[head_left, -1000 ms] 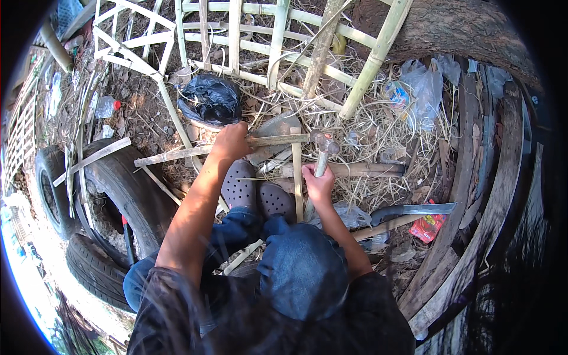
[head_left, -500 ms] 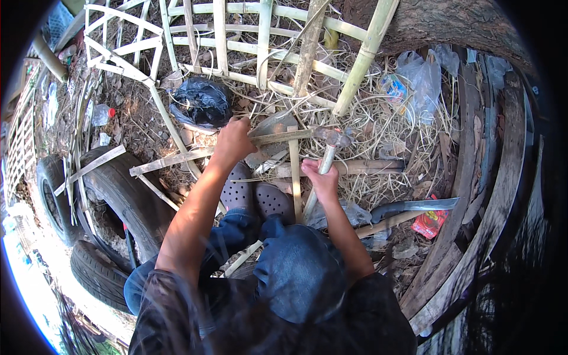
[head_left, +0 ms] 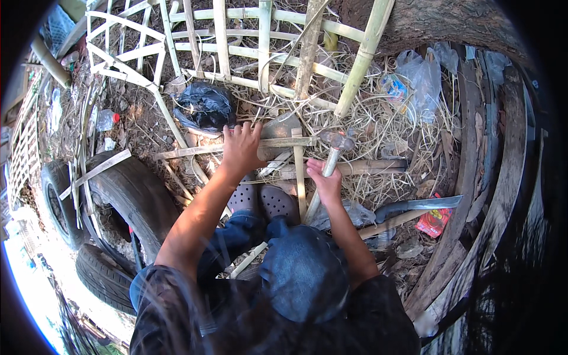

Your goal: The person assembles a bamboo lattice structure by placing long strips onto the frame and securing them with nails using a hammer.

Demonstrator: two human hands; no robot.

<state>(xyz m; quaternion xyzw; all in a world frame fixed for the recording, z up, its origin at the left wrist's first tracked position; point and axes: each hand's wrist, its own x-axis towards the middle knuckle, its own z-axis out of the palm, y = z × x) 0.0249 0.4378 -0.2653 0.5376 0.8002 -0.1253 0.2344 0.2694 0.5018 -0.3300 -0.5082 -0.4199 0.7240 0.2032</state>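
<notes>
My left hand (head_left: 241, 147) is open, its fingers spread over a flat bamboo strip (head_left: 198, 150) that lies roughly crosswise before my feet. The strip's right end meets the top of an upright bamboo strip (head_left: 299, 177), and the two form a corner. My right hand (head_left: 326, 183) is closed around the pale handle of a hammer (head_left: 332, 163). The hammer's rusty head is up, just right of that corner. Under the strips lies a flat grey piece (head_left: 278, 131), partly covered. A thick length of bamboo (head_left: 367, 167) lies behind my right hand.
A bamboo lattice frame (head_left: 264, 53) stands ahead, with a black plastic bag (head_left: 204, 105) below it. Old tyres (head_left: 133, 198) lie at left. Bamboo shavings (head_left: 378, 133) litter the ground. At right are a long blade (head_left: 420, 205), a red packet (head_left: 435, 220) and weathered planks (head_left: 503, 171).
My left hand has loosened from the crosswise strip and spread its fingers. The strip now lies more level, its left end farther right. My right hand keeps the hammer in nearly the same place.
</notes>
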